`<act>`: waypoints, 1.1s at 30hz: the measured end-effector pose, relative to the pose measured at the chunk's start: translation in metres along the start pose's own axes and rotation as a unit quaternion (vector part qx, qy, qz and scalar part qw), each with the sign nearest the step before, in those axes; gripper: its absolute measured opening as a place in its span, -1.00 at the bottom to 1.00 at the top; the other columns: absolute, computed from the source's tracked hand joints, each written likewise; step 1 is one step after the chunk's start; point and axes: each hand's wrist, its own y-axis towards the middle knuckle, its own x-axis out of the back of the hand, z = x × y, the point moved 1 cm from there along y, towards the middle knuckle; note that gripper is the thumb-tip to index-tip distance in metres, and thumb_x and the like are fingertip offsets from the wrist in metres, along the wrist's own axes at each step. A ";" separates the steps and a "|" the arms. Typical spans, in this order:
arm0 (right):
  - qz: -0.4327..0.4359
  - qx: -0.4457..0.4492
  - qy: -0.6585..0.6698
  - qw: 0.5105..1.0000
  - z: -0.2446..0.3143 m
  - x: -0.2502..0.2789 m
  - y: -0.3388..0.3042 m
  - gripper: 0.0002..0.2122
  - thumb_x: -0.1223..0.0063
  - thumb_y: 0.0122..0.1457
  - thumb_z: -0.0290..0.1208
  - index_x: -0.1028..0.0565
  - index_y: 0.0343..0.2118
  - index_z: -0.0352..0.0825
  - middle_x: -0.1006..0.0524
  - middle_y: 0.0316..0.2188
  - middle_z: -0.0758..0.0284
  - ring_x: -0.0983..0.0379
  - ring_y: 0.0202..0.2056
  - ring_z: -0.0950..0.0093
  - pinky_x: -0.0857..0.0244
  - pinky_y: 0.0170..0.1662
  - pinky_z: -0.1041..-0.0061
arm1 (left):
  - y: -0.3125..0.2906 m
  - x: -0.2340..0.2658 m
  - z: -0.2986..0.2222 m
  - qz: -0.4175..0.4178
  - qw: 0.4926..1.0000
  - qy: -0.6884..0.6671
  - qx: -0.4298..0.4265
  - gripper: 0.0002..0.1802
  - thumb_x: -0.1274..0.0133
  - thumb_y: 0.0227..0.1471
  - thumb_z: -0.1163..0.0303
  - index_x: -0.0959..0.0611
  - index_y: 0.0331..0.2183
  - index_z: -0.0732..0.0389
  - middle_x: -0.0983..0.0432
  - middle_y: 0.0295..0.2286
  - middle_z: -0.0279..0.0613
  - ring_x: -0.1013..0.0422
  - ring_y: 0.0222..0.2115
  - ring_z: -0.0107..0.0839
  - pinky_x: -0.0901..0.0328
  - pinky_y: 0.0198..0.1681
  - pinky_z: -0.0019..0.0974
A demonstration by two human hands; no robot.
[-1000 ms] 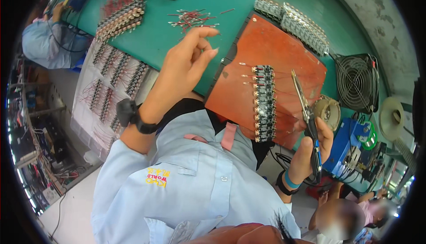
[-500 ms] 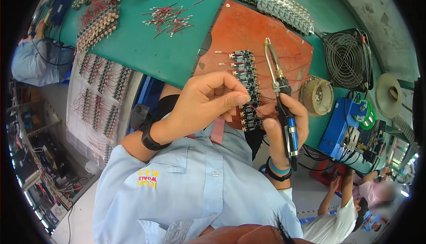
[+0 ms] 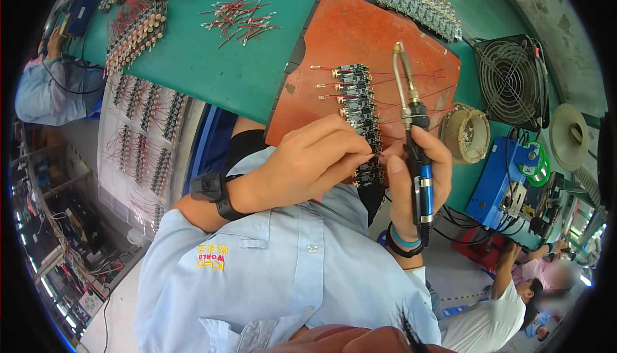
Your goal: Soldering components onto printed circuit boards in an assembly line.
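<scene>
My right hand (image 3: 432, 163) is wrapped round a soldering iron (image 3: 411, 93) with a blue and black handle and a thin metal tube alongside; its tip points away from me, above the orange-red board (image 3: 321, 41). My left hand (image 3: 321, 154) is closed, thumb and fingers pinching a thin red wire (image 3: 378, 154). My right fingertips meet the left ones there, and the exact grip is partly hidden. Beneath both hands runs a row of small black circuit boards (image 3: 358, 105), with red wires leading off to both sides. My left hand covers some of the row.
Loose red wires (image 3: 241, 22) lie in a pile on the green table (image 3: 212, 73). Boards (image 3: 418, 5) stand in blocks at the back. To the right are a fan (image 3: 511, 83), a round pot (image 3: 466, 136) and a blue solder feeder (image 3: 495, 183). A tray (image 3: 144, 176) of wired boards is at left.
My left hand has moved right and its fingertips now meet my right fingertips over the circuit boards. The soldering iron has shifted slightly right and away from me, still in my right hand.
</scene>
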 end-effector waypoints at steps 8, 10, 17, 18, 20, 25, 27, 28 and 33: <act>-0.006 0.009 0.035 0.999 0.000 -0.001 0.003 -0.67 -0.02 0.04 -0.65 -0.35 -0.08 -0.46 -0.54 -0.41 0.21 -0.49 -0.37 0.55 -0.35 -0.28 0.62 | 0.001 0.007 0.000 0.015 0.999 0.014 0.036 -0.85 -0.18 -0.18 0.62 -0.59 -0.43 0.27 -0.47 -0.48 -0.24 -0.37 -0.52 -0.46 -0.26 -0.59 -0.46; -0.008 0.003 0.042 0.999 -0.001 -0.001 0.003 -0.67 -0.03 0.04 -0.65 -0.35 -0.08 -0.46 -0.54 -0.41 0.21 -0.49 -0.37 0.54 -0.36 -0.28 0.61 | 0.001 0.006 0.000 0.019 0.999 0.008 0.037 -0.84 -0.18 -0.18 0.62 -0.59 -0.42 0.28 -0.46 -0.48 -0.22 -0.37 -0.52 -0.46 -0.26 -0.60 -0.47; 0.022 0.003 0.050 0.998 -0.004 0.000 0.005 -0.66 -0.04 0.02 -0.67 -0.36 -0.08 -0.46 -0.53 -0.43 0.22 -0.49 -0.39 0.54 -0.35 -0.30 0.62 | -0.003 0.007 0.003 0.039 0.999 0.006 0.018 -0.84 -0.17 -0.18 0.65 -0.57 -0.44 0.30 -0.43 -0.49 -0.19 -0.37 -0.52 -0.39 -0.28 -0.55 -0.42; 0.023 0.002 0.052 0.998 -0.005 0.001 0.005 -0.66 -0.04 0.02 -0.67 -0.36 -0.08 -0.46 -0.53 -0.43 0.22 -0.49 -0.39 0.54 -0.35 -0.30 0.62 | -0.003 0.007 0.003 0.040 0.999 0.007 0.020 -0.84 -0.17 -0.18 0.65 -0.57 -0.44 0.30 -0.43 -0.49 -0.19 -0.37 -0.52 -0.39 -0.28 -0.55 -0.42; 0.034 0.002 0.030 0.999 -0.007 0.001 0.005 -0.63 -0.05 0.02 -0.66 -0.34 -0.06 -0.47 -0.53 -0.45 0.23 -0.48 -0.40 0.54 -0.35 -0.31 0.63 | -0.003 0.007 0.003 0.046 0.999 0.009 0.012 -0.82 -0.19 -0.21 0.63 -0.57 -0.44 0.28 -0.42 -0.49 -0.19 -0.38 -0.51 -0.35 -0.27 -0.53 -0.42; -0.018 0.005 0.097 0.995 -0.007 0.006 0.006 -0.45 -0.14 0.03 -0.53 -0.13 0.06 -0.49 -0.47 -0.26 0.10 -0.51 -0.39 0.45 -0.41 -0.34 0.56 | 0.013 0.021 -0.001 0.071 0.991 0.116 0.003 -0.80 -0.21 -0.27 0.58 -0.56 -0.46 0.23 -0.45 -0.43 -0.22 -0.38 -0.38 -0.27 -0.24 -0.29 -0.30; 0.003 0.032 0.087 0.996 -0.009 0.019 0.006 -0.46 -0.17 0.02 -0.49 -0.15 0.03 -0.49 -0.47 -0.26 0.09 -0.51 -0.39 0.44 -0.41 -0.34 0.57 | 0.017 0.023 0.005 0.073 0.984 0.164 0.001 -0.80 -0.20 -0.28 0.56 -0.56 -0.47 0.20 -0.47 -0.40 -0.23 -0.38 -0.32 -0.25 -0.21 -0.19 -0.25; -0.021 -0.008 0.109 0.994 -0.007 0.023 0.002 -0.46 -0.21 0.01 -0.45 -0.18 -0.01 -0.48 -0.49 -0.27 0.10 -0.52 -0.40 0.44 -0.42 -0.36 0.58 | 0.019 0.023 0.009 0.058 0.981 0.186 0.008 -0.82 -0.19 -0.27 0.55 -0.56 -0.48 0.19 -0.48 -0.35 -0.25 -0.37 -0.26 -0.24 -0.17 -0.13 -0.22; -0.075 0.010 0.105 0.992 -0.013 0.042 -0.011 -0.47 -0.26 -0.03 -0.21 -0.33 -0.11 -0.49 -0.49 -0.25 0.09 -0.51 -0.40 0.38 -0.41 -0.36 0.51 | 0.023 0.020 0.017 0.053 0.971 0.227 0.045 -0.86 -0.15 -0.25 0.53 -0.55 -0.50 0.16 -0.49 -0.27 -0.30 -0.35 -0.17 -0.25 -0.11 -0.06 -0.23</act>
